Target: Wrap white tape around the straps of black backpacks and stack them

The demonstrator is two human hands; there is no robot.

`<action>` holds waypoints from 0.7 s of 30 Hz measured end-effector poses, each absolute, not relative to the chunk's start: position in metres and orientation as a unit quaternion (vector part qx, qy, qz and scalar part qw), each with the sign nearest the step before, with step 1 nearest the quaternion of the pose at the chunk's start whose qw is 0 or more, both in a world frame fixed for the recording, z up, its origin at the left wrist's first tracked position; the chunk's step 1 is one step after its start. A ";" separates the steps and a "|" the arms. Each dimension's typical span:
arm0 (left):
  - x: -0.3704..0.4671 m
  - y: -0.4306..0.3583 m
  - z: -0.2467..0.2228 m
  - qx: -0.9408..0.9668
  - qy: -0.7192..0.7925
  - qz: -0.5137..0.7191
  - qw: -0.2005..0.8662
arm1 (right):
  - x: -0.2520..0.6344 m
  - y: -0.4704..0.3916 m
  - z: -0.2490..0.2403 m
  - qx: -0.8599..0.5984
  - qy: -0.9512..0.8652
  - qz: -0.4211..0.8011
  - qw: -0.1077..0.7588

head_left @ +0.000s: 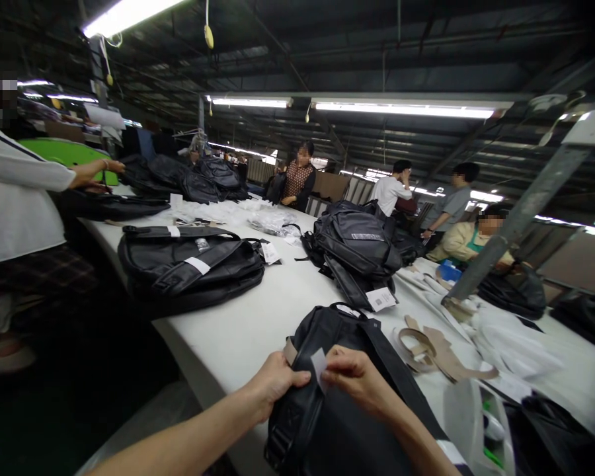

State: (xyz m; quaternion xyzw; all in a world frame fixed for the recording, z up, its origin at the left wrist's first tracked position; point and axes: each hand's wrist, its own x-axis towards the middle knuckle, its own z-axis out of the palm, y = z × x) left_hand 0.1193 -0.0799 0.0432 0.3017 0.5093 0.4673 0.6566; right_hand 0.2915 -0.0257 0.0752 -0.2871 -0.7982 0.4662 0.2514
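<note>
A black backpack [347,430] lies on the white table directly in front of me. My left hand [277,380] grips its left edge, thumb on top, beside a small beige piece [290,352] at the bag's side. My right hand [350,373] pinches a small white label [319,370] between thumb and fingers, over the bag's upper part. The label's lower end meets the black surface; whether it is attached cannot be made out. A wide black strap [401,380] runs along the bag's right side, under my right forearm.
More black backpacks [193,264] with white tags lie farther up the white table [218,340]. At right are brown paper scraps [436,350], a white bin [469,423] and a slanted metal post [520,218]. A person stands at far left; several others work beyond.
</note>
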 end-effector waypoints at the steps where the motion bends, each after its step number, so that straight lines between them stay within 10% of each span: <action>1: 0.121 -0.081 0.044 0.312 0.505 0.477 0.648 | 0.285 -0.024 0.075 -0.307 -0.798 0.459 0.243; 21: 0.125 -0.078 0.014 0.433 0.516 0.532 0.513 | 0.262 -0.017 0.053 -0.386 -0.777 0.431 0.249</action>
